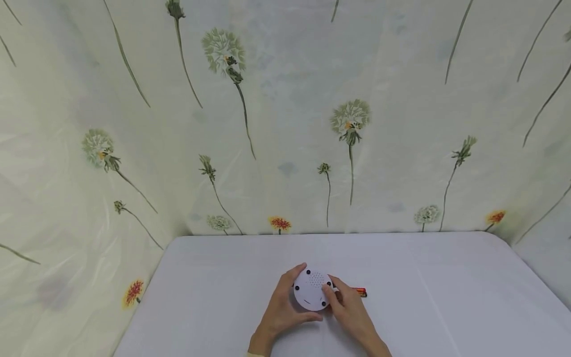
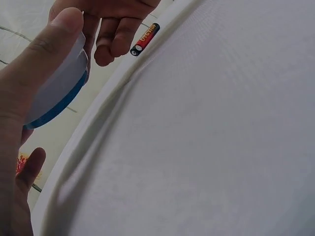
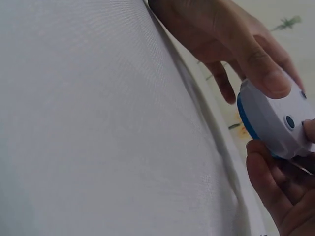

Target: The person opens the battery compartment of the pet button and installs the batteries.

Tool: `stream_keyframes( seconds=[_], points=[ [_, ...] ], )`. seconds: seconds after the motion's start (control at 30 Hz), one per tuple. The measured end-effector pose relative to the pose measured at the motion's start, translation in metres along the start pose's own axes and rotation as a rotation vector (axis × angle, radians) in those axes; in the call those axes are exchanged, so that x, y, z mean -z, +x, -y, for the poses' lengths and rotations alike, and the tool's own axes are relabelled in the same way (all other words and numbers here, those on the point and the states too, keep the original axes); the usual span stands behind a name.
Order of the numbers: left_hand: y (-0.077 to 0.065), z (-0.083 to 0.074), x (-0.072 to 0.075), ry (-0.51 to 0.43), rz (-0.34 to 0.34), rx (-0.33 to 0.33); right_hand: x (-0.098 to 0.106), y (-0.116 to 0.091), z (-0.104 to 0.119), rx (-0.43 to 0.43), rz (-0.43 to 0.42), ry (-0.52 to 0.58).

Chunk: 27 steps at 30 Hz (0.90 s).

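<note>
Sitting between left hand point(image 1: 282, 303) and right hand point(image 1: 350, 310): round white-blue device point(image 1: 307, 290).

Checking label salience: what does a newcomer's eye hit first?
A round white device, held by the left grip and right grip, stands out low in the head view. Next, at least one red battery on the white table, beside the right grip, then the dandelion backdrop behind.

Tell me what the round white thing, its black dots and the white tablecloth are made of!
The round white thing looks like hard plastic: smooth surface, neat little holes, blue rim. Its black dots might be rubber or plastic; they're too small to tell. The white tablecloth seems to be dull-finished woven fabric, because fine weave lines and soft folds show.
</note>
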<state>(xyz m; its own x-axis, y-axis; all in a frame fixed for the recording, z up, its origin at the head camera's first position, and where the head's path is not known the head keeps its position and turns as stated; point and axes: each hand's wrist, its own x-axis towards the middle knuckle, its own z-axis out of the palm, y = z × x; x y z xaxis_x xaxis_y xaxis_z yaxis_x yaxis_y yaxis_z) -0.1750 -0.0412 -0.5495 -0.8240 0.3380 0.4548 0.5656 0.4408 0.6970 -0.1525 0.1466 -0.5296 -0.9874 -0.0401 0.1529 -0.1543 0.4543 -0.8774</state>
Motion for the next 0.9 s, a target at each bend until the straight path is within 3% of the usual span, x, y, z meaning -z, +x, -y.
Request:
stream_keyframes(
  seconds=[0.53, 0.73, 0.9],
  points=[
    [-0.0003, 0.0007, -0.0017, 0.015, 0.057, -0.018, 0.0027, 0.0009, 0.001, -0.076, 0.019, 0.001],
    [-0.0006, -0.0001, -0.0016, 0.041, 0.012, 0.027, 0.0036, 0.0023, 0.0024, -0.103, 0.03, -0.01],
    [-0.0015, -0.0003, -0.0004, 0.052, -0.046, 0.045, 0.0014, 0.0034, 0.0013, -0.135, 0.036, 0.103]
  ],
)
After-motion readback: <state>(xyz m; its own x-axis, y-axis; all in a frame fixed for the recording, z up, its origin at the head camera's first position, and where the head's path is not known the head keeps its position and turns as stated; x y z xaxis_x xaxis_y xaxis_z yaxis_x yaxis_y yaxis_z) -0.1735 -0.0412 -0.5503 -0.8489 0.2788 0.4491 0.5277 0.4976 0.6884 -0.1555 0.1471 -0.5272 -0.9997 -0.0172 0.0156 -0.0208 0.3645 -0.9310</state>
